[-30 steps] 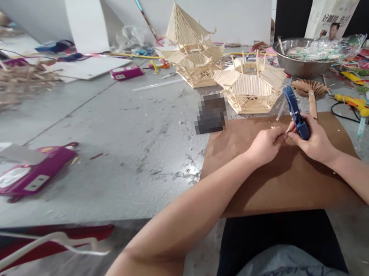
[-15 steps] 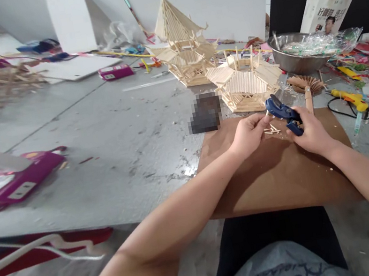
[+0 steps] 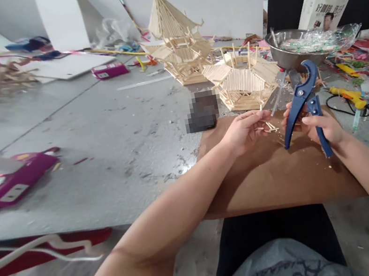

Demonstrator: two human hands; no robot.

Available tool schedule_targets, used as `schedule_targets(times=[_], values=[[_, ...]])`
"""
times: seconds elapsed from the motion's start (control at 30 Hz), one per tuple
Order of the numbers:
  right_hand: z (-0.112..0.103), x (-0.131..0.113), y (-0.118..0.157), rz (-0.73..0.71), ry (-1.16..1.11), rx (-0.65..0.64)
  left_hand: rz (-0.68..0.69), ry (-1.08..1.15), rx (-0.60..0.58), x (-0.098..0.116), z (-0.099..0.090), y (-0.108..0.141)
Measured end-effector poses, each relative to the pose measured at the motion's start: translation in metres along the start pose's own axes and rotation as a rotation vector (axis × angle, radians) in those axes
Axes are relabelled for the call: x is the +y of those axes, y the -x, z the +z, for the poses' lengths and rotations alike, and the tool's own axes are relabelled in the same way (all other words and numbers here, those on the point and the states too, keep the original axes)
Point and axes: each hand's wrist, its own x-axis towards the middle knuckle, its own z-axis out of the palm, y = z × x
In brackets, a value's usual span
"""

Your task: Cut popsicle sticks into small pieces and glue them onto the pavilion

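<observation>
Between its thumb and fingers my left hand (image 3: pixel 246 132) pinches a thin wooden stick (image 3: pixel 261 108) above the brown board (image 3: pixel 267 180). My right hand (image 3: pixel 320 126) is closed on a blue cutter (image 3: pixel 298 103), whose curved jaw points up and whose handles are spread. Short stick pieces (image 3: pixel 271 128) lie just right of my left fingertips. Behind my hands stands a low hexagonal stick structure (image 3: pixel 244 81) with upright posts, and at its back left a taller stick pagoda (image 3: pixel 183 48) with a pointed roof.
A dark pixelated object (image 3: pixel 201 111) lies left of the board. On the right are a steel bowl (image 3: pixel 290 60) with plastic wrapping, a yellow glue gun (image 3: pixel 348 97) with a cord, and scattered scraps. A purple power strip (image 3: pixel 17 181) sits at the left.
The cutter has turned upright in my right hand and its handles have spread. It has moved away from the stick in my left hand. The view has shifted slightly.
</observation>
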Motion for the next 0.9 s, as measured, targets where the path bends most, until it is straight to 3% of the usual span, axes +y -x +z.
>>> schedule_targets(times=[0.1, 0.23, 0.47, 0.53, 0.67, 0.77, 0.9], values=[[0.003, -0.002, -0.002, 0.081, -0.091, -0.075, -0.014, 0.017, -0.086, -0.005, -0.001, 0.0], [0.005, 0.0, -0.002, 0.124, -0.077, -0.08, -0.072, 0.062, -0.223, -0.012, 0.001, 0.002], [-0.001, 0.007, -0.004, 0.045, -0.209, -0.113, -0.179, -0.027, -0.342, -0.008, 0.002, 0.005], [-0.001, 0.01, -0.006, 0.024, -0.188, -0.083, -0.154, -0.074, -0.361, -0.007, 0.003, 0.006], [-0.004, 0.018, -0.011, 0.003, -0.031, 0.012, 0.092, -0.211, -0.168, -0.008, 0.009, 0.01], [-0.008, 0.024, -0.014, 0.0, 0.223, 0.215, 0.325, -0.437, -0.002, -0.013, 0.013, 0.012], [-0.003, 0.029, -0.011, -0.131, 0.603, 0.433, 0.62, -0.893, 0.029, -0.017, 0.019, 0.019]])
